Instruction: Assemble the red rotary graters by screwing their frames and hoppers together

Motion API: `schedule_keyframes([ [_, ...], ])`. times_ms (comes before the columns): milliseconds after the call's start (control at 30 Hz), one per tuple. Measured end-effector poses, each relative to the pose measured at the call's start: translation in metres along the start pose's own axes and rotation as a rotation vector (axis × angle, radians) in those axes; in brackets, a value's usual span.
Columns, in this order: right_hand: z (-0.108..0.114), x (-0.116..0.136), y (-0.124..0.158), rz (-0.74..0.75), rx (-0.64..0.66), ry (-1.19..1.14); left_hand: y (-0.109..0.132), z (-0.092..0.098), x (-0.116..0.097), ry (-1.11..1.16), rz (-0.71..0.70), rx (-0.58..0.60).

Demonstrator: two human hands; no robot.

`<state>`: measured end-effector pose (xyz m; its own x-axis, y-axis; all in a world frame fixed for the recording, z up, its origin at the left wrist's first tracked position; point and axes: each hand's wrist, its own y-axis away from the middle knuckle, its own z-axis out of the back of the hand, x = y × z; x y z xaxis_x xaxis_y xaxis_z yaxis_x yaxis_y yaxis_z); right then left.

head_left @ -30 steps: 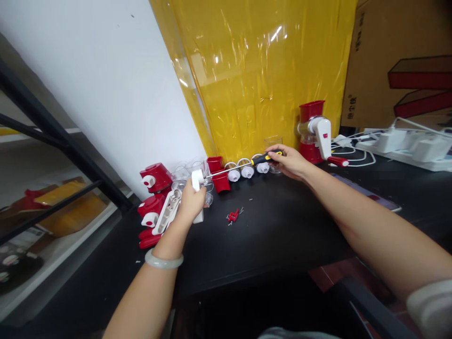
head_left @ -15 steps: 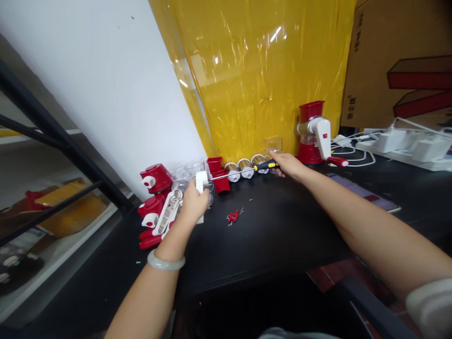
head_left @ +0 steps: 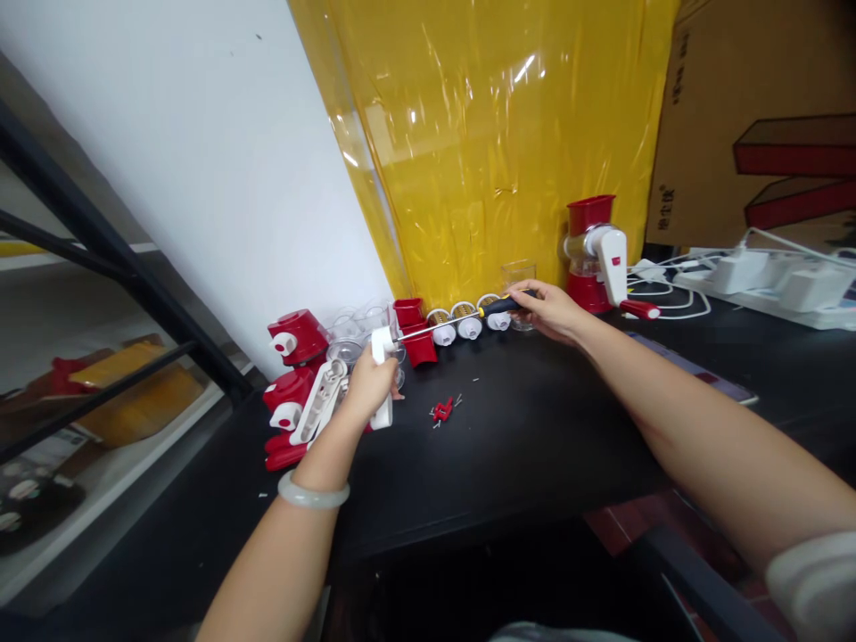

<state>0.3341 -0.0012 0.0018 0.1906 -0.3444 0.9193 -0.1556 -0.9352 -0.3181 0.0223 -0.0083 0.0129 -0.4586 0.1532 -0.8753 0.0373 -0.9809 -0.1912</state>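
My left hand (head_left: pixel 369 385) is closed around a white plastic crank arm (head_left: pixel 382 341), whose top end sticks up above the fingers. From the right, a long-shafted screwdriver (head_left: pixel 500 306) with a black and yellow handle reaches this end, its tip at or in the white part. Fingers of my right hand (head_left: pixel 549 312) pinch the handle's far end. On the table below the shaft lie small red plastic pieces (head_left: pixel 442 410) with several screws (head_left: pixel 458 399) around them. Beside my left hand are more white crank arms (head_left: pixel 319 401) with red grips (head_left: pixel 286 456).
Red grater bases (head_left: pixel 298 337), clear cups (head_left: pixel 370 317), a red hopper (head_left: pixel 415 334) and grater drums (head_left: pixel 466 321) stand along the back. An assembled red grinder (head_left: pixel 589 254), a phone (head_left: pixel 695 367) and a power strip (head_left: pixel 769 290) are at the right. Shelving (head_left: pixel 120 276) is left.
My right fingers have shifted their grip on the screwdriver handle, which looks turned. More of the crank arm's lower end shows below my left hand. The screwdriver tip stays at the crank arm.
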Motion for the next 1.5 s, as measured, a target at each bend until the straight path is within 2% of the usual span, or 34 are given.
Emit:
schedule_keyframes([
  [233,0.000,0.003,0.006,0.021,0.052,-0.129,0.008,-0.002,-0.007,0.109,0.100,0.089],
  [333,0.000,0.003,0.005,-0.013,0.018,-0.102,0.008,-0.004,-0.005,0.093,0.122,0.127],
  [467,0.005,-0.004,-0.001,-0.193,-0.076,0.151,0.004,-0.008,0.004,-0.024,0.066,0.090],
  [533,0.009,-0.010,-0.004,-0.212,-0.090,0.329,0.002,-0.010,0.009,-0.085,0.040,0.063],
  [600,0.012,-0.015,-0.006,-0.179,-0.086,0.408,0.001,-0.010,0.011,-0.115,0.023,0.060],
  [767,0.011,-0.017,-0.008,-0.119,-0.014,0.236,0.002,-0.009,0.010,-0.089,0.011,0.053],
  [900,0.006,-0.009,-0.005,-0.040,-0.013,0.072,0.002,-0.009,0.008,-0.010,0.051,0.056],
  [1100,0.006,0.004,0.004,-0.009,0.036,-0.157,0.008,-0.013,0.005,0.116,0.121,0.148],
  [1167,0.007,0.004,0.003,-0.014,0.023,-0.169,0.010,-0.014,0.003,0.134,0.141,0.160],
  [1233,0.009,0.000,-0.001,-0.020,-0.021,-0.074,0.012,-0.014,0.001,0.151,0.168,0.171],
  [1333,0.015,-0.011,-0.008,-0.031,-0.087,0.221,0.014,-0.016,0.001,0.161,0.189,0.171],
  [1400,0.021,-0.020,-0.013,-0.005,-0.091,0.385,0.014,-0.019,0.002,0.150,0.201,0.141],
  [1500,0.029,-0.032,-0.019,0.007,-0.045,0.456,0.011,-0.023,0.007,0.114,0.235,0.113],
])
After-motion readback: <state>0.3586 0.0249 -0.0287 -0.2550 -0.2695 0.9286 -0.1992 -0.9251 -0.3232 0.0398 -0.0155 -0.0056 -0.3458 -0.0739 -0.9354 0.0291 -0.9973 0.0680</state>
